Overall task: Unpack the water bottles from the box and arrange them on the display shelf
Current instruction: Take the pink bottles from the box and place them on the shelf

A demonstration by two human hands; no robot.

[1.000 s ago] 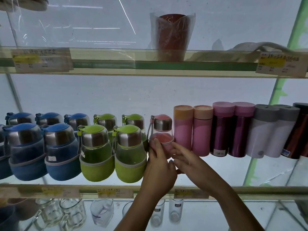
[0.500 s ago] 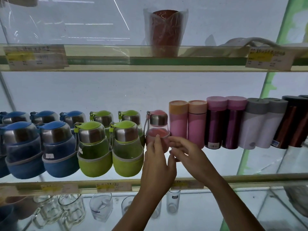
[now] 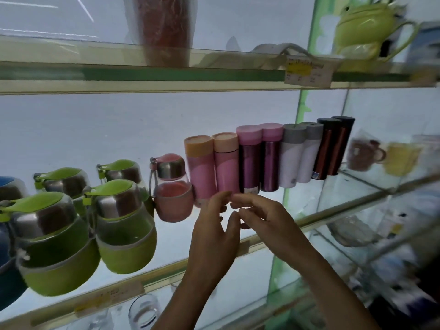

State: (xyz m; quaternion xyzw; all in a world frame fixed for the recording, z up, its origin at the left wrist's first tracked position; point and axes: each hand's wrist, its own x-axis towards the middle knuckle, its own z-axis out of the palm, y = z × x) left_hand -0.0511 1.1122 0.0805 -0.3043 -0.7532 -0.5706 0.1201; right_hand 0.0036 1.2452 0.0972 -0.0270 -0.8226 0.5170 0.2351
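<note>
Hovering empty hands beside the shelved pink bottle

Nearest, the left hand (image 3: pixel 214 227) and right hand (image 3: pixel 269 217) hang close together, fingers loosely bent and fingertips almost meeting, gripping nothing. At their ten o'clock the pink bottle (image 3: pixel 173 189) stands on the glass shelf (image 3: pixel 333 209), just beside the hands and apparently clear of both. It looks light and rigid, its clear upper body probably slick and breakable, so the soft sleeve round its lower half seems the surest hold. Green bottles (image 3: pixel 123 225) crowd it at nine o'clock and pink flasks (image 3: pixel 202 167) press close at three, so open room lies toward the shelf's front edge at six.
</note>
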